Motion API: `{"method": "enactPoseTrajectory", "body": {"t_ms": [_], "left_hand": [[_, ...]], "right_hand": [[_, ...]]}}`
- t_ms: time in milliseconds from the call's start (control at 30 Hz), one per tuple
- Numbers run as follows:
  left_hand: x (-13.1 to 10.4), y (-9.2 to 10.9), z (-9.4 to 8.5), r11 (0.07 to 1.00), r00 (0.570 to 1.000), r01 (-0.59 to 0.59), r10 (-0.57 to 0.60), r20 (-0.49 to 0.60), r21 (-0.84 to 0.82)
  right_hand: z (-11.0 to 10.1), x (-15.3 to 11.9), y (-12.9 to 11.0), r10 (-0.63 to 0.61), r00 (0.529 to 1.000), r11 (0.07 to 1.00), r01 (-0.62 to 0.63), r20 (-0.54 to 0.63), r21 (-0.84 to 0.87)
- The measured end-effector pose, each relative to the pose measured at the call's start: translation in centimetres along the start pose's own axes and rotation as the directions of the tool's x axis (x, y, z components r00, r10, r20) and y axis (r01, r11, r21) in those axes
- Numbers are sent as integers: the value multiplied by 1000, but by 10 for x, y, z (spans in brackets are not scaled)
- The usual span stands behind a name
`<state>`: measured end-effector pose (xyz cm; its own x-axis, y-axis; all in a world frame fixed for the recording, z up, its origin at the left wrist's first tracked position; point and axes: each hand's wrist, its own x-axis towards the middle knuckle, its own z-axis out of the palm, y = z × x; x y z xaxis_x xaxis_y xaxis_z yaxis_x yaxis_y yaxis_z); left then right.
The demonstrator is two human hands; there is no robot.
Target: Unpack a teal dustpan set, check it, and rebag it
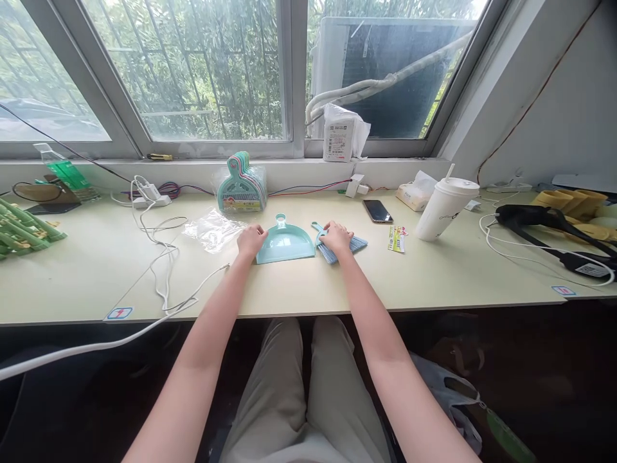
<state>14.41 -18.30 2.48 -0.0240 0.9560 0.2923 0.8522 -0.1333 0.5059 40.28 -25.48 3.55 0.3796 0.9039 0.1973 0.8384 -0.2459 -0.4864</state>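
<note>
A light teal dustpan [286, 244] lies flat on the pale table, its ring handle toward the window. My left hand [251, 240] is closed at the dustpan's left edge, thumb and fingers against it. To the right lies a small brush [357, 244] with a teal handle and blue-grey bristles. My right hand [337, 236] rests over the middle of the brush, fingers curled on it and hiding part of it. Behind the dustpan stands a bagged stack of similar dustpans [241, 183]. Crumpled clear plastic [214, 230] lies left of my left hand.
White cables [166, 257] run across the table's left part. On the right are a phone [378, 211], a yellow-green packet [397, 238], a tissue pack [415, 193], a white cup [446, 209] and black straps [544, 231]. Green bundled sticks [24, 228] lie far left.
</note>
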Motion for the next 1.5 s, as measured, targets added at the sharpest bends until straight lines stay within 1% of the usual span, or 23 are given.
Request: {"method": "enactPoseTrajectory", "body": {"t_ms": [100, 333, 400, 500, 567, 600, 633, 667, 700, 733, 767, 800, 867, 900, 933, 967, 1067, 1133, 1200, 1233, 1300, 1367, 1500], "left_hand": [[0, 0, 2, 999, 1000, -11, 12, -15, 34], [-4, 4, 0, 993, 998, -53, 48, 49, 109], [-4, 5, -1, 989, 996, -71, 63, 63, 131], [-7, 8, -2, 987, 993, -101, 93, 71, 126], [-13, 13, -1, 980, 973, -195, 189, 131, 32], [-16, 18, 1, 964, 945, -258, 265, 191, -58], [-20, 23, 2, 934, 900, -316, 351, 260, -166], [-24, 28, 3, 892, 843, -357, 435, 317, -277], [-27, 33, 3, 847, 790, -379, 506, 347, -372], [-29, 36, 3, 809, 763, -390, 551, 337, -441], [-29, 38, 2, 784, 771, -397, 567, 290, -478], [-27, 38, 1, 773, 802, -406, 557, 215, -487], [-20, 31, -3, 790, 876, -408, 480, 48, -458], [-16, 25, -4, 806, 896, -399, 443, 0, -437], [-13, 20, -4, 821, 907, -384, 420, -9, -423], [-11, 16, -4, 830, 910, -370, 415, 17, -416], [-13, 15, 2, 835, 887, -369, 447, 114, -408], [-20, 23, 6, 835, 874, -414, 476, 99, -364], [-28, 32, 6, 845, 866, -465, 496, 66, -263], [-31, 35, 5, 851, 859, -487, 508, 72, -196], [-35, 39, 2, 846, 836, -530, 533, 129, -57], [-36, 40, -1, 816, 808, -577, 561, 179, 43], [-38, 43, -1, 727, 739, -673, 654, 162, 132]], "right_hand": [[1, 2, 3, 33, 999, 999, -33, -3, 19], [-1, 2, 6, 75, 995, 997, -76, -63, -8], [-3, 2, 7, 96, 989, 995, -94, -116, 22], [-6, 4, 7, 98, 965, 993, -78, -243, 91], [-8, 5, 5, 52, 951, 990, -9, -304, 141], [-8, 5, 2, 7, 951, 986, 45, -308, 161], [-7, 4, 0, -52, 955, 978, 107, -292, 177], [-6, 3, -3, -122, 959, 966, 173, -257, 190], [-5, 2, -6, -201, 958, 949, 242, -205, 200], [-3, 0, -9, -280, 950, 928, 305, -141, 212], [0, -2, -11, -348, 934, 906, 357, -79, 227], [2, -4, -13, -403, 915, 884, 398, -29, 246], [8, -7, -16, -467, 884, 848, 442, 17, 293], [10, -7, -16, -479, 878, 835, 449, 19, 318], [12, -8, -17, -483, 875, 825, 450, 14, 341], [14, -8, -18, -486, 874, 817, 451, 7, 360], [12, -9, -21, -496, 868, 802, 456, 5, 386], [8, -10, -22, -485, 874, 811, 446, 10, 378], [3, -11, -23, -454, 890, 832, 410, 35, 374], [1, -11, -23, -443, 895, 839, 394, 50, 376], [0, -11, -22, -445, 892, 841, 387, 75, 378], [2, -11, -21, -462, 883, 835, 404, 78, 374], [8, -10, -21, -496, 867, 825, 450, 56, 341]]}}
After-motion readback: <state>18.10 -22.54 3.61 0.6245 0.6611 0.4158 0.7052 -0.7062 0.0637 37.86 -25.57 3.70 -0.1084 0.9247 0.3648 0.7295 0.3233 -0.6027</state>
